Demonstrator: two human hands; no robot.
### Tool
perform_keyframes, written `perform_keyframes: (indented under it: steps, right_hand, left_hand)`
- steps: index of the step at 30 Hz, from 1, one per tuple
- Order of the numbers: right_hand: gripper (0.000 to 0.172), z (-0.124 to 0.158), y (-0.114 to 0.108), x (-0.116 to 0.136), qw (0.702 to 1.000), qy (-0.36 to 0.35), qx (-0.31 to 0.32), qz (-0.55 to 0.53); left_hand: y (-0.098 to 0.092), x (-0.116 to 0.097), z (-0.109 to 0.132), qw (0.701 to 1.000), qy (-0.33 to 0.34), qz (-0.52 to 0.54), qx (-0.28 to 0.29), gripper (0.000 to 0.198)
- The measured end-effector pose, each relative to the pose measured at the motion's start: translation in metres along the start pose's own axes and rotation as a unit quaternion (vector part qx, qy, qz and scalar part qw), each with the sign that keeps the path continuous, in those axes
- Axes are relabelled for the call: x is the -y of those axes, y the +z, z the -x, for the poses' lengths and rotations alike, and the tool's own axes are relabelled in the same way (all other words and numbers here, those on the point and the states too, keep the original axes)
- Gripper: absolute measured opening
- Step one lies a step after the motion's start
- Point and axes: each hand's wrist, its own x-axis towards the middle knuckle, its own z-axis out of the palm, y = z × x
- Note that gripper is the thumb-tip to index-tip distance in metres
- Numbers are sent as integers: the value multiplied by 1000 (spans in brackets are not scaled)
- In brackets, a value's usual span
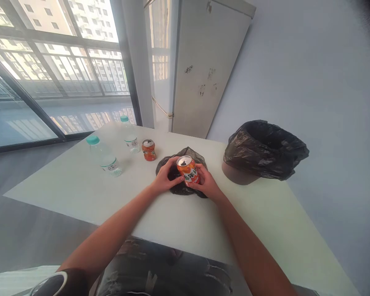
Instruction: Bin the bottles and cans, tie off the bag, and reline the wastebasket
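Observation:
An orange-and-red drink can (188, 170), its top opened, is held upright with a slight tilt over a crumpled black plastic bag (185, 190) on the table. My left hand (168, 176) grips the can from the left, thumb against its side and fingers partly hidden behind it. From the other side, my right hand (206, 181) closes round the can's right and lower part. Left of the bag stands a second orange can (149, 150), squeezed in at the middle.
Two clear plastic bottles with teal caps, a nearer bottle (106, 160) and a farther bottle (129, 137), stand at the left of the white table (80, 193). A bin lined with a black bag (262, 152) stands at the right, by the wall. Behind is a fridge (200, 61).

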Motion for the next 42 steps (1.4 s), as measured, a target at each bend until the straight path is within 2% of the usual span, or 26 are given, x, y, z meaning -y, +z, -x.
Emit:
perform_keyframes:
  steps: [4, 6, 7, 9, 11, 13, 17, 21, 24, 26, 28, 29, 30, 31, 32, 34, 35, 36, 37, 39, 41, 42]
  right_hand:
    - [74, -3, -1, -13, 999, -13, 42, 26]
    - [84, -4, -7, -18, 998, -29, 46, 22]
    - [85, -5, -11, -20, 998, -33, 43, 22]
    - [72, -6, -19, -22, 998, -18, 41, 39]
    - [51, -6, -25, -22, 995, 13, 57, 79]
    - [40, -6, -28, -21, 989, 32, 79, 118]
    - [36, -7, -29, -20, 986, 40, 92, 131]
    - [34, -8, -30, -21, 987, 48, 96, 119]
    - [31, -8, -30, -22, 988, 46, 91, 117]
    - [30, -7, -31, -22, 988, 47, 90, 115]
    - [30, -7, -32, -21, 986, 53, 109, 117]
    - [30, -6, -33, -20, 983, 57, 126, 118]
    - [30, -6, -34, -20, 980, 61, 147, 119]
    - [30, -5, -35, -19, 977, 66, 167, 116]
    - [31, -5, -36, -18, 976, 68, 178, 108]
    - [35, -4, -39, -18, 984, 61, 149, 71]
    - [37, -3, -39, -17, 992, 46, 108, 47]
    - [39, -3, -39, -16, 998, 22, 53, 23]
    - [39, -3, -39, -15, 1000, -10, -9, 3]
    - [38, -4, -37, -10, 991, -74, -113, -15]
    - [36, -5, -34, -5, 975, -122, -185, 11]
    - [35, -5, -33, -3, 964, -137, -224, 47]
  left_hand:
    - [-3, -5, -1, 999, -4, 14, 33, 80]
    - [-8, -8, -2, 1000, 7, -3, 16, 78]
    - [-12, -11, -3, 1000, 9, -14, -8, 77]
    - [-21, -18, -3, 997, -14, -43, -70, 74]
    - [-31, -27, 2, 985, -68, -84, -134, 72]
    - [-41, -33, 15, 966, -129, -127, -185, 71]
    - [-55, -35, 53, 918, -211, -206, -265, 72]
    - [-64, -27, 76, 885, -246, -264, -295, 72]
    - [-67, -24, 78, 874, -242, -310, -286, 72]
    - [-67, -26, 79, 858, -215, -358, -300, 77]
    - [-62, -34, 81, 831, -145, -405, -352, 71]
    - [-58, -39, 82, 823, -95, -419, -372, 59]
    - [-53, -45, 82, 828, -49, -423, -366, 45]
    - [-47, -50, 80, 848, -17, -416, -328, 32]
    - [-41, -55, 78, 877, -5, -400, -265, 27]
    - [-27, -59, 69, 930, -40, -352, -102, 38]
    - [-20, -59, 63, 944, -74, -321, -38, 52]
    - [-15, -55, 56, 955, -111, -276, -1, 62]
    - [-10, -50, 49, 964, -149, -219, 12, 64]
    - [-4, -35, 32, 973, -212, -88, -3, 42]
    - [1, -16, 11, 968, -247, 8, -48, 21]
    - [4, -6, 0, 964, -252, 32, -74, 16]
